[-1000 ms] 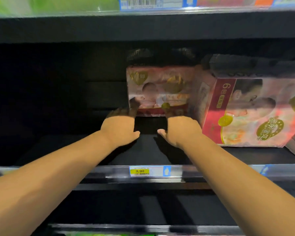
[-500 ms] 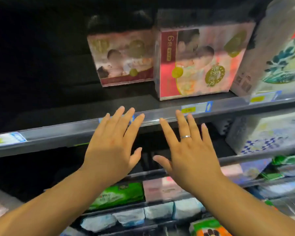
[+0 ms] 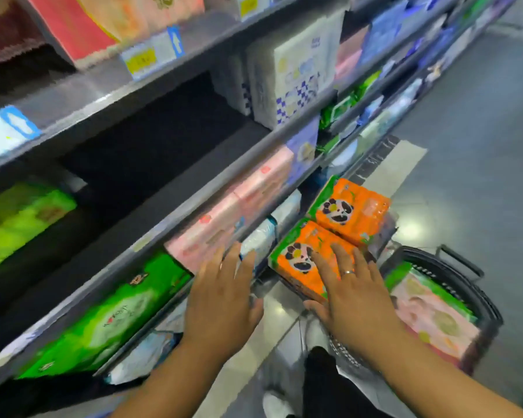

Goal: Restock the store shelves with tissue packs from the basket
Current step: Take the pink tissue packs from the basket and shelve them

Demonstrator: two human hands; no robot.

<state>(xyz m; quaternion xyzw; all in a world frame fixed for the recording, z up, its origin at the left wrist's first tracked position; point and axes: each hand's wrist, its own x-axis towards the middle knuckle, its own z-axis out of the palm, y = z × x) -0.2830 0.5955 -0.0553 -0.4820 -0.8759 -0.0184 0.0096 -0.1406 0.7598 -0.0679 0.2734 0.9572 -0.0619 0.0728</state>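
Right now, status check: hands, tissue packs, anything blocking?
Left hand open, empty. Right hand open, fingers spread over the near orange panda pack; contact unclear. Pink pack lies in the black basket. Nothing between hands and packs.

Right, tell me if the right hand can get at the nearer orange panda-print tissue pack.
Probably yes: the open right hand hangs over the nearer orange panda-print tissue pack, nothing between.

No legible txt: print on price tags point(image 3: 151, 57), green pack point(image 3: 109, 321) & orange packs point(image 3: 349, 209) too blurred to read.
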